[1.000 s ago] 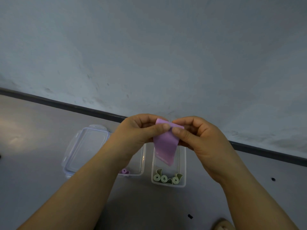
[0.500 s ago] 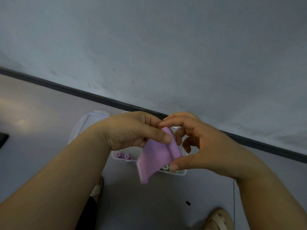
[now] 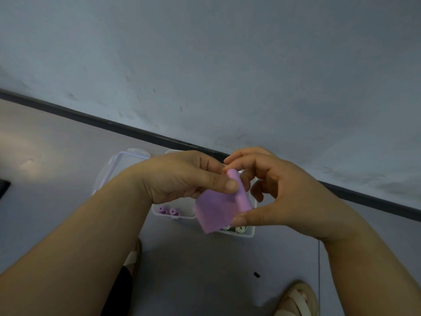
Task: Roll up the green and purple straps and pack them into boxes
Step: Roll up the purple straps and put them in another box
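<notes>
Pinching a soft, half-rolled purple strap (image 3: 218,208), both hands' fingers (image 3: 230,185) curl.

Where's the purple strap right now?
Head view, centre: the purple strap, partly rolled, is held in the air, pinched between the left hand and the right hand, in front of the clear boxes on the floor.

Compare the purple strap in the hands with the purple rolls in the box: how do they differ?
The held strap is only part rolled, with a flat tail hanging loose; the boxed rolls are fully wound. The held strap is in the air, pinched by the left hand and right hand; the boxed rolls lie untouched in the clear box. Both are the same purple.
</notes>
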Demonstrator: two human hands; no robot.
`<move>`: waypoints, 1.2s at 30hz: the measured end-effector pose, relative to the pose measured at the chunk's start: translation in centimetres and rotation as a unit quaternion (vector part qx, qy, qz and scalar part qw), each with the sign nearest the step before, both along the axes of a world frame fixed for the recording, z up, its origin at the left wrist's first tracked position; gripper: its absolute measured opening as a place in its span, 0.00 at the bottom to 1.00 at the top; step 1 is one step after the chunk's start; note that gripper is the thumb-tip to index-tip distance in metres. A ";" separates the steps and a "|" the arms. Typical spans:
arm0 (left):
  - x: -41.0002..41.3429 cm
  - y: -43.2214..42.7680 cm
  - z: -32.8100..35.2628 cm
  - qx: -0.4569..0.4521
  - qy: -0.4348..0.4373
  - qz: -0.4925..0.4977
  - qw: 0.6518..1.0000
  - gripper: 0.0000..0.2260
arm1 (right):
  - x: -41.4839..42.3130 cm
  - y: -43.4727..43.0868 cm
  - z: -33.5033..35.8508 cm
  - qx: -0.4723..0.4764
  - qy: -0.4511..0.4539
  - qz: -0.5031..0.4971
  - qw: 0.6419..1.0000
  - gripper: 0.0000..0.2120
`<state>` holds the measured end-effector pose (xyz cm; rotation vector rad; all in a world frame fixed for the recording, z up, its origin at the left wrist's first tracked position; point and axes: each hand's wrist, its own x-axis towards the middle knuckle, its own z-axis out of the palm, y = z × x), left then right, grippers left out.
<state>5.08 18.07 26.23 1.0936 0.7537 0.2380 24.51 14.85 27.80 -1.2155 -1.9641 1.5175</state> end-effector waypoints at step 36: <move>0.0 0.0 -0.1 0.000 0.013 0.032 0.999 0.07 | 0.2 0.1 -0.4 -0.026 0.006 0.011 1.000 0.31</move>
